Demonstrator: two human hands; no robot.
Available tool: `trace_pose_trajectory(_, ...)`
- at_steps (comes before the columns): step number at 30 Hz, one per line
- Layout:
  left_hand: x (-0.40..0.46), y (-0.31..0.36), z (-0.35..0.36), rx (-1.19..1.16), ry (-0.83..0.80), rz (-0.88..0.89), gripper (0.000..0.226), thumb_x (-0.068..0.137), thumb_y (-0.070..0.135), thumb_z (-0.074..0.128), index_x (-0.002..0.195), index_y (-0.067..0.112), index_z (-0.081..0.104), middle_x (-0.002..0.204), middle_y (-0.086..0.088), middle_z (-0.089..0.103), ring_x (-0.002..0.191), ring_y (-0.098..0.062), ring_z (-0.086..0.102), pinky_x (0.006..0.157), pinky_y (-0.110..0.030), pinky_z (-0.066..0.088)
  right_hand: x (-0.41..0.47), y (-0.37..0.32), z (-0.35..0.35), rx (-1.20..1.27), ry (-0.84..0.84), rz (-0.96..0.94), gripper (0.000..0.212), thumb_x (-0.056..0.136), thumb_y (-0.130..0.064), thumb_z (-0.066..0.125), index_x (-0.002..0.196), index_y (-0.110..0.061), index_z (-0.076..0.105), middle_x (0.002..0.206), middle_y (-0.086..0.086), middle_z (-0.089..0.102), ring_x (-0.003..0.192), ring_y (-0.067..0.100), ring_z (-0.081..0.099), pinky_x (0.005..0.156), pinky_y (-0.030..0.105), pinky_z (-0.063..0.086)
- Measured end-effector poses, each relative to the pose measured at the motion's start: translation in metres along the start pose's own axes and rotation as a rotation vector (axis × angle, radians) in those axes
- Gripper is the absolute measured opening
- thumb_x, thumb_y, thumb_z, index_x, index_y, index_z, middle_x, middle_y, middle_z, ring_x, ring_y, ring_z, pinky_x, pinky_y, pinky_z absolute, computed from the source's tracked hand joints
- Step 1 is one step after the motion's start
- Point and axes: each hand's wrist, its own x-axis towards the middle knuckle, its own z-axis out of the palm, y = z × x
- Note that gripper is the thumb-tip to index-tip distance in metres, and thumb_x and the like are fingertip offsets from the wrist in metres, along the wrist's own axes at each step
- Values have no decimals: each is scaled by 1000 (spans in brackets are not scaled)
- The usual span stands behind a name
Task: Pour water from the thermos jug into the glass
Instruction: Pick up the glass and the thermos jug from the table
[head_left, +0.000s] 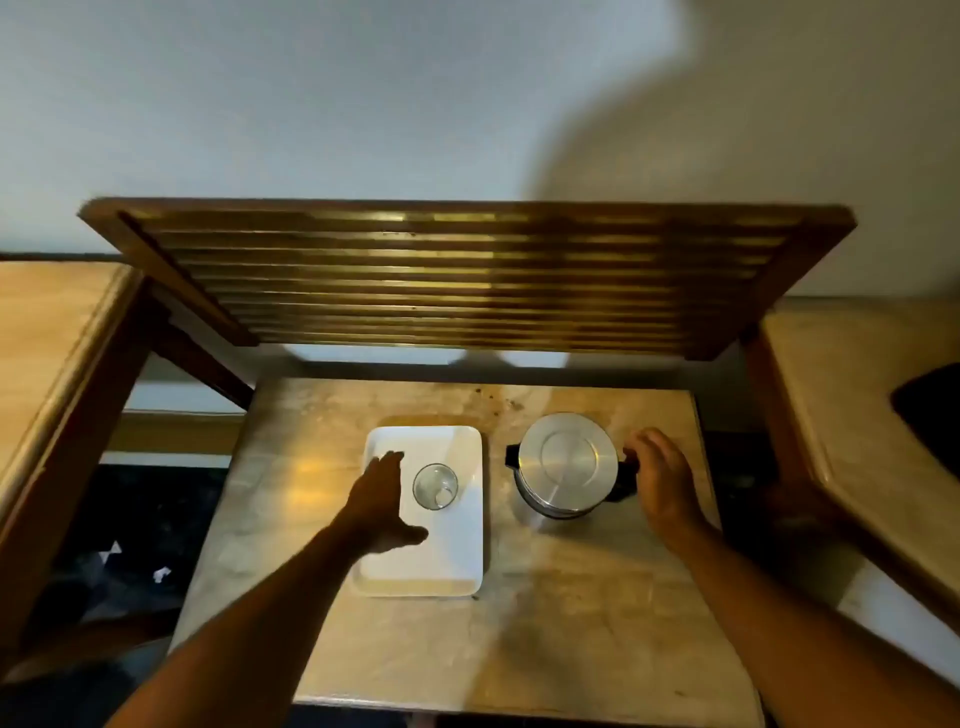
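Note:
A steel thermos jug (567, 462) with a round lid and black spout and handle stands on the right half of a small marble-topped table (571, 623). A clear glass (435, 486) stands upright on a white rectangular tray (447, 561) left of the jug. My left hand (382, 501) hovers open just left of the glass, fingers spread, not touching it. My right hand (662, 480) is open beside the jug's black handle, fingertips near or touching it; no grip shows.
A slatted wooden shelf (467, 275) overhangs the back of the table. Wooden-framed surfaces stand on the left (47, 338) and right (872, 405). A dark object (930, 415) lies on the right surface. Dark floor shows at lower left.

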Motion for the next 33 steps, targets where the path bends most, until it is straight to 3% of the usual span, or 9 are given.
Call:
trace_pose_trajectory(5, 14, -16, 70, -391, 193, -195, 116, 54, 29, 98, 149, 12, 33, 153, -7, 42, 141, -29, 39, 112, -42, 36, 6, 44, 24, 233, -2, 36, 41, 93, 0, 50, 58, -19, 62, 63, 8, 58, 67, 26, 53, 55, 30, 47)
trace_pose_trajectory(8, 30, -11, 89, -582, 315, -168, 98, 52, 31, 97, 136, 23, 47, 136, 4, 54, 127, -21, 49, 104, -43, 43, 17, 55, 25, 284, -35, -26, 44, 85, -4, 54, 50, -26, 71, 48, -8, 62, 49, 8, 57, 40, 22, 47)
trace_pose_trajectory(13, 42, -10, 101, -701, 420, -172, 65, 63, 11, 92, 118, 21, 60, 117, -1, 66, 112, -26, 62, 92, -35, 48, 20, 62, 23, 281, -167, -11, 38, 75, -11, 49, 40, -19, 61, 39, -3, 53, 41, 7, 53, 39, 24, 45)
trace_pose_trajectory(17, 17, 5, 71, -687, 446, -141, 67, 60, 7, 92, 116, 22, 60, 111, -3, 68, 105, -26, 63, 88, -36, 50, 16, 38, 35, 262, -17, 56, 24, 78, -16, 63, 57, -12, 74, 54, 3, 70, 59, 25, 67, 53, 40, 57)
trace_pose_trajectory(21, -19, 28, 9, -755, 473, -58, 65, 55, -3, 92, 107, 22, 62, 102, -6, 69, 96, -24, 65, 78, -22, 48, -6, -8, 35, 236, 34, 99, 23, 84, -15, 68, 63, -22, 75, 62, -1, 73, 69, 25, 69, 60, 38, 55)
trace_pose_trajectory(24, -47, 54, -38, -749, 443, 60, 61, 50, 8, 93, 102, 24, 64, 96, -3, 68, 93, -20, 65, 80, -24, 48, -26, -52, 15, 326, 83, 119, 20, 84, -20, 70, 64, -21, 75, 60, -2, 73, 68, 23, 68, 56, 32, 49)
trace_pose_trajectory(27, -80, 88, -93, -788, 444, 174, 64, 45, 20, 89, 103, 25, 65, 93, -5, 71, 90, -21, 69, 82, -26, 53, -49, -128, -9, 394, 81, 100, 30, 84, -28, 71, 59, -12, 70, 42, -4, 61, 49, 14, 58, 48, 27, 40)
trace_pose_trajectory(29, -97, 111, -127, -810, 431, 255, 65, 46, 24, 90, 106, 33, 65, 95, -5, 73, 92, -18, 71, 73, -24, 57, -61, -185, -24, 392, 9, 53, 36, 86, -34, 69, 58, -12, 62, 34, -6, 45, 32, 10, 41, 37, 21, 31)
trace_pose_trajectory(33, -141, 155, -200, -806, 417, 444, 63, 53, 33, 91, 110, 33, 64, 100, -1, 73, 95, -20, 72, 73, -31, 61, -98, -304, -53, 284, -111, -187, 44, 91, -41, 61, 60, -10, 55, 35, -3, 42, 30, 12, 36, 32, 20, 29)
